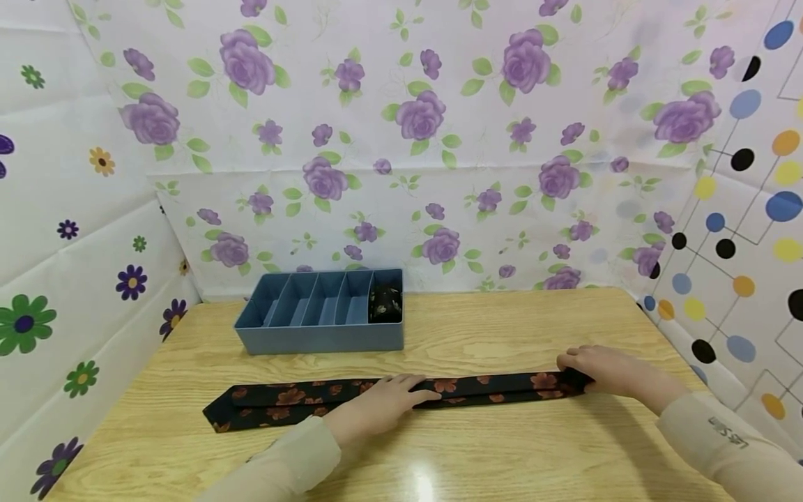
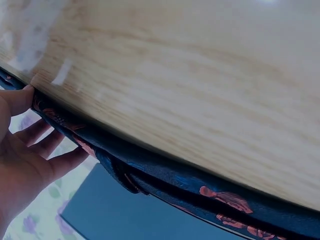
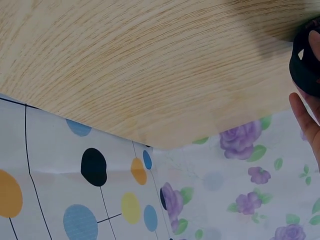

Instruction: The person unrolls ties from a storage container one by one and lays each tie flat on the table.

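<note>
We're seeing floral tie (image 1: 467, 388) lying across table (image 1: 502, 453), head view's eight to four o'clock — left hand (image 1: 379, 406) resting on it, fingers spread; right hand (image 1: 601, 369) pinching looped end.

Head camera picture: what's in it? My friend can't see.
A person's left hand rests on the middle of a dark flowered necktie lying across a wooden table, and the right hand holds its right end. Behind sits a blue divided box with a dark bundle inside.

The necktie (image 1: 467, 388) lies before a box (image 1: 320, 340) containing, seemingly, another tie (image 1: 385, 304).
</note>
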Demonstrator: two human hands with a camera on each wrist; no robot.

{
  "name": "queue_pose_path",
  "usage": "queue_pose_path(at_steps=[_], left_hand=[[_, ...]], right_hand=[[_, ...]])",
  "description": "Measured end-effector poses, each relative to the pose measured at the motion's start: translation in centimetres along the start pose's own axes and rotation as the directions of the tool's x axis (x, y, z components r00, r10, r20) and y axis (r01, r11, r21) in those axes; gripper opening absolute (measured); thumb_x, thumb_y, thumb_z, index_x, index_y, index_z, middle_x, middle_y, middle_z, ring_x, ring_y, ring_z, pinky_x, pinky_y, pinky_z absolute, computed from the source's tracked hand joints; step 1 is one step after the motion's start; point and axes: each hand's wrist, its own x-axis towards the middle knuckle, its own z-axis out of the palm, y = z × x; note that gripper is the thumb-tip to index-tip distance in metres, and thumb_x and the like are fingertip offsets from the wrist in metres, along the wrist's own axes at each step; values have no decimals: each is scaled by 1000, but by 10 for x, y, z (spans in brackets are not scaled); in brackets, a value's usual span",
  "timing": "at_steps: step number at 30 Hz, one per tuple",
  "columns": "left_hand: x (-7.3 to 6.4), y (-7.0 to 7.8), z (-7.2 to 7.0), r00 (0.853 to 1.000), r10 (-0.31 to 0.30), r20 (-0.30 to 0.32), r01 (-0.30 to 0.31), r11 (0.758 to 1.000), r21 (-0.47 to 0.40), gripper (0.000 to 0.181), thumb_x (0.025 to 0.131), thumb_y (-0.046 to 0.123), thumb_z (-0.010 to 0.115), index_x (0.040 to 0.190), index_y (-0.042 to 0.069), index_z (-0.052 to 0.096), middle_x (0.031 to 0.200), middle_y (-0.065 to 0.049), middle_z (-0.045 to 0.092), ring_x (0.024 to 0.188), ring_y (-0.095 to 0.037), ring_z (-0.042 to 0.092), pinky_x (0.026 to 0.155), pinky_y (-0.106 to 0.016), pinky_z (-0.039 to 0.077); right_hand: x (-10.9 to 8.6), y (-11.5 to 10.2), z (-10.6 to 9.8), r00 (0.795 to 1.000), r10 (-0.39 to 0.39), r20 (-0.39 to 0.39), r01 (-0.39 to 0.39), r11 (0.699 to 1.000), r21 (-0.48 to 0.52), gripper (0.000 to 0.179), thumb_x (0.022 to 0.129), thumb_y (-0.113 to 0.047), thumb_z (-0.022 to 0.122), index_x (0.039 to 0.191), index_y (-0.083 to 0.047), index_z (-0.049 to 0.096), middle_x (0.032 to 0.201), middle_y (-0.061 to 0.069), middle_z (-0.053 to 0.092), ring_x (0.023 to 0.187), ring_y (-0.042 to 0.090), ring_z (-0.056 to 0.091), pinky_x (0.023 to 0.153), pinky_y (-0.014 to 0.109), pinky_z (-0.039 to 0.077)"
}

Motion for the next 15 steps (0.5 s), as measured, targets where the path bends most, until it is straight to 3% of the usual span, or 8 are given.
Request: queue_pose_path(at_steps=[6,15], left_hand=[[-5,-5,-1,1000,-11,10,11,999,30,59,96,2,49,142,37,37,151,-4,34,137,-23,38,105,-47,41],[-8,-6,-4,1000,-2,-6,2,998,63,57,94,6,55,141,36,39,148,-6,38,134,-23,42,103,-45,44]], right_hand=[[3,-4,1,1000,-15,-5,15,1000,8,43,64,-10,85,99,-18,61,91,-2,62,81,21,63,71,39,54],[4,-4,3,1000,9,1,-9,999,32,41,63,-7,85,93,-16,59,86,-3,59,77,20,61,67,37,52]])
